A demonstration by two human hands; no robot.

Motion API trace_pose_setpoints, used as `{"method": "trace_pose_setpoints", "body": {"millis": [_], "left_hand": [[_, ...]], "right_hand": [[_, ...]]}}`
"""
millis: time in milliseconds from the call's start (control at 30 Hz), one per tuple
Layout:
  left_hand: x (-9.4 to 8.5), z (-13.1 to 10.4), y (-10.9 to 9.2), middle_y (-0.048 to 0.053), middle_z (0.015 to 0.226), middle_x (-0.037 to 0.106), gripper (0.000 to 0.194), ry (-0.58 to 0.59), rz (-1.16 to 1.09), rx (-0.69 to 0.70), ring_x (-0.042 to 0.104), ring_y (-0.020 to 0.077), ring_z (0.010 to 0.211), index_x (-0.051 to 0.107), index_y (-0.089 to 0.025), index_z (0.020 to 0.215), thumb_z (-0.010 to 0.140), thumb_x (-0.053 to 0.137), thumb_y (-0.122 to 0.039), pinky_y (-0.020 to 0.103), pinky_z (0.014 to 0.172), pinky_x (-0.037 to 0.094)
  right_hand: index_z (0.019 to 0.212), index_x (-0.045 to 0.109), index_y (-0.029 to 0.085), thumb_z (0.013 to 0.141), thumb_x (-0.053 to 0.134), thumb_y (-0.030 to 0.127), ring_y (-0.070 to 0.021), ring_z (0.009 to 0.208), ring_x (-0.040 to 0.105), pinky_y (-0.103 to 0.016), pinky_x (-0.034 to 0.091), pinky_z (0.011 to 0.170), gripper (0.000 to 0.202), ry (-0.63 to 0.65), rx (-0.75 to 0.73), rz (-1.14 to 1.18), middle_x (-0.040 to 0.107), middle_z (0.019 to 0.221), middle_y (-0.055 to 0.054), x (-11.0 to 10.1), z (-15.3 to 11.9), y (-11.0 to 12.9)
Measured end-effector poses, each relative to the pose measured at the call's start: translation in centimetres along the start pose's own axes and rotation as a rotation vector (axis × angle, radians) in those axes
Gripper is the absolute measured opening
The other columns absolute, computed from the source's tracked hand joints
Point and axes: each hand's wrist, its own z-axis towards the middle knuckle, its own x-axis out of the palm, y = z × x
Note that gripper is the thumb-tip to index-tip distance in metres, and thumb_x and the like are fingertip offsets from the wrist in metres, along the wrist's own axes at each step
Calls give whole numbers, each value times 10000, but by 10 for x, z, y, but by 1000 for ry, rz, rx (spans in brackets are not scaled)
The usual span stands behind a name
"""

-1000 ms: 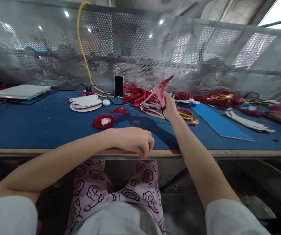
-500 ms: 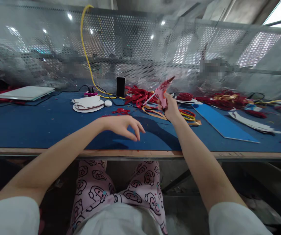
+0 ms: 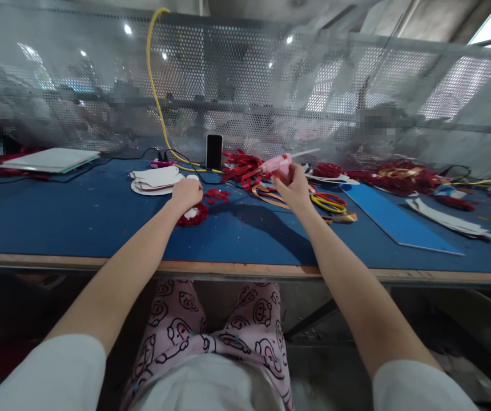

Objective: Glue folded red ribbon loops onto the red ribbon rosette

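Note:
My right hand point(image 3: 293, 185) is wrapped round a pink glue gun point(image 3: 277, 165), held above the table with its nozzle pointing left and a white stick coming out of its back. My left hand point(image 3: 186, 196) is closed at the upper edge of a red rosette point(image 3: 194, 215) with a white centre, which lies on the blue table; its fingertips are partly hidden. Small red pieces point(image 3: 217, 196) lie just right of that hand. A stack of white cut pieces point(image 3: 153, 180) is behind it on the left.
A phone point(image 3: 214, 152) stands upright at the back beside heaped red ribbon point(image 3: 241, 165). Yellow and red loops point(image 3: 330, 202) lie right of my right hand, then a blue board point(image 3: 385, 217) and white strips point(image 3: 449, 217). A wooden edge point(image 3: 237, 267) runs along the front.
My left hand has moved left and back from above the table and closed at the rosette, which now shows. The glue gun has turned from pointing down-left to nearly level.

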Motion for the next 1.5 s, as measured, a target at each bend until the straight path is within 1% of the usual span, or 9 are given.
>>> {"method": "trace_pose_setpoints", "body": {"millis": [167,400,500,633,700,833,933,1133,1500], "left_hand": [[4,7,9,154,1034,775,266,73,-80,3,687,287,957,816,-192,1014,871,665,-358,407,878,538],[0,7,7,154,1028,783,233,-77,-180,-15,701,302,978,829,-189,1001,900,661,-314,433,881,534],[-7,-2,-12,107,981,804,245,-68,-417,207,720,245,918,832,-183,1000,903,681,-351,374,887,536],[-7,-22,-42,48,987,816,179,143,-575,589,731,182,927,835,-203,984,853,725,-257,295,916,525],[-6,-29,-49,50,1013,816,187,249,-559,692,735,176,946,834,-210,995,830,754,-247,284,931,518],[-8,-32,-45,69,1051,809,279,318,-503,704,729,189,959,823,-208,1056,789,800,-286,294,915,518],[-10,-30,-38,53,970,811,232,299,-482,705,723,172,899,833,-198,991,822,675,-170,286,889,509],[-7,-29,-39,28,897,808,312,263,-517,737,711,154,831,842,-205,896,792,571,-92,268,842,497],[-5,-31,-39,17,944,797,322,258,-596,859,710,127,853,846,-228,885,796,586,-60,241,884,511]], "right_hand": [[1112,548,224,752,727,469,-317,1004,629,-494,524,885,471,75,-119,-256,653,1054,-126,2,-5,-5],[1100,568,209,732,736,526,-331,974,624,-505,514,875,514,111,-131,-325,659,1024,-134,3,-5,-7],[947,564,219,750,719,507,-321,901,608,-503,505,857,382,134,-132,-340,616,866,-105,0,-3,-4],[836,512,249,764,725,517,-288,821,579,-486,501,835,350,144,-118,-318,510,716,-41,-4,-3,-2],[861,517,252,752,743,557,-289,828,581,-483,506,830,395,162,-123,-316,524,734,-45,-5,-3,-3],[992,564,216,738,772,525,-324,884,616,-506,515,850,450,301,-139,-355,614,848,-101,-8,-3,-5],[1081,574,196,728,782,445,-335,937,633,-496,512,878,479,441,-185,-377,657,949,-124,-9,-4,-4],[994,565,193,769,677,359,-282,792,613,-377,462,696,301,666,-258,-591,666,886,-114,-10,-10,7],[1027,583,157,815,610,310,-254,753,604,-338,386,655,263,841,-294,-741,699,912,-142,-7,-14,18]]}}
